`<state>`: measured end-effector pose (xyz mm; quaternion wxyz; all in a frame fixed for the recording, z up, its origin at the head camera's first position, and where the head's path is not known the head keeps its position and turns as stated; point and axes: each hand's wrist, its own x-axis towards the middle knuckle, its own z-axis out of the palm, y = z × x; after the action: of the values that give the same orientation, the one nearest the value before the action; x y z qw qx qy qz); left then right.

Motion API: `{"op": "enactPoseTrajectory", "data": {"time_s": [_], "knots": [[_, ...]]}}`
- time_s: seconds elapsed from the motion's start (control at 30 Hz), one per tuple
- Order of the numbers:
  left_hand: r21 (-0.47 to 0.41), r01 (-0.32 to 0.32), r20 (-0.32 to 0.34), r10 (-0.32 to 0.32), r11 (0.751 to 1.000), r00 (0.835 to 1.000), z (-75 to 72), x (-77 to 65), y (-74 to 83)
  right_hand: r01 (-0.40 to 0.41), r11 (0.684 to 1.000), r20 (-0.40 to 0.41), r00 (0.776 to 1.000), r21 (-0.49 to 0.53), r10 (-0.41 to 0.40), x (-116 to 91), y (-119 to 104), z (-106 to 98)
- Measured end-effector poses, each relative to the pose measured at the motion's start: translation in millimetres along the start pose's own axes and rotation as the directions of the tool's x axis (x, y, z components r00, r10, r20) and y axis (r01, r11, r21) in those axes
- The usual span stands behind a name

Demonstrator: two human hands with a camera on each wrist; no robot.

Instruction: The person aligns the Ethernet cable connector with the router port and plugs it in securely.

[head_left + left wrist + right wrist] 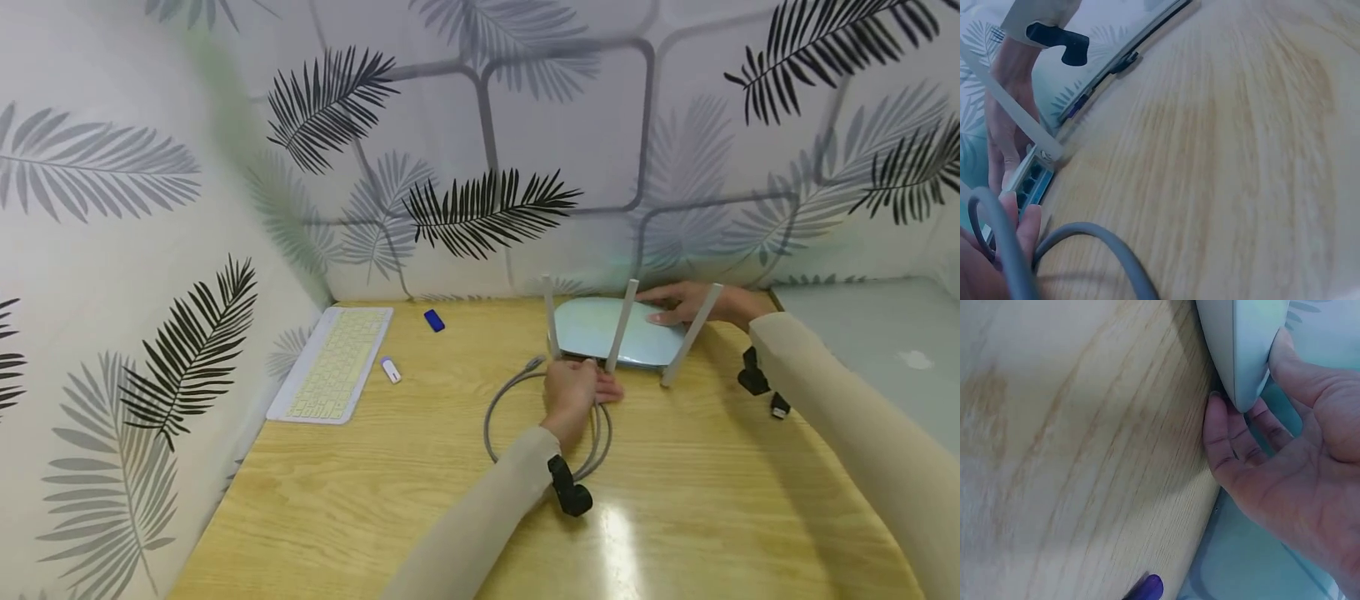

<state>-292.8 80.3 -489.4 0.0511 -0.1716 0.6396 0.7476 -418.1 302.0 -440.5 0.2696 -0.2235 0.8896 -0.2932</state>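
Note:
A white router (600,325) with three upright antennas lies near the table's back edge, its ports (1034,181) facing the front. My right hand (693,302) grips its far right edge; in the right wrist view the thumb lies on top of the router (1244,356) and the fingers reach under it. At the router's front, my left hand (573,387) pinches one end of a grey network cable (489,425) close to the ports. The fingers hide that end, so whether it sits in a port is unclear. The cable's other plug (534,363) lies loose on the table, left of the hand.
A white keyboard (333,367) lies at the left, with a blue USB stick (434,320) and a white USB stick (391,370) near it. A black USB plug (780,407) shows beside the right sleeve. Patterned cloth (525,125) rises behind the table.

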Motion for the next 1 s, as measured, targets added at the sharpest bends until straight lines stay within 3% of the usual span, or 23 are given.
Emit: {"op": "enactPoseTrajectory", "data": {"time_s": [0.13,0.37,0.47,0.6,0.77,0.9,1.0], "knots": [[0.008,-0.011,0.008,0.011,1.0,1.0,-0.9,0.2,2.9,0.016,0.999,0.016,1.0,0.046,-0.017,-1,-4,-3],[0.015,-0.024,0.007,0.024,1.0,1.0,-4.8,4.4,8.4,0.07,0.996,0.008,0.998,-0.05,-0.07,5,0,-9],[0.013,-0.02,0.025,0.02,1.0,0.999,-6.8,10.8,9.3,0.075,0.996,0.01,0.997,-0.039,-0.075,10,5,-11],[-0.001,0.025,0.098,-0.025,1.0,0.995,-11.7,19.8,9.8,0.051,0.997,0.031,0.998,-0.065,-0.049,9,3,-12],[0.025,0.059,0.178,-0.062,0.998,0.982,-17.6,21.9,11.8,0.006,0.986,0.066,0.998,-0.167,0.005,4,-25,-12],[0.011,0.076,0.206,-0.076,0.997,0.976,-18.7,19.1,10.6,-0.071,0.978,0.023,0.997,-0.194,0.077,8,-37,-2],[0.0,0.071,0.217,-0.069,0.997,0.974,-18.5,18.1,9.3,-0.068,0.984,-0.032,0.997,-0.167,0.064,12,-35,8]]}}
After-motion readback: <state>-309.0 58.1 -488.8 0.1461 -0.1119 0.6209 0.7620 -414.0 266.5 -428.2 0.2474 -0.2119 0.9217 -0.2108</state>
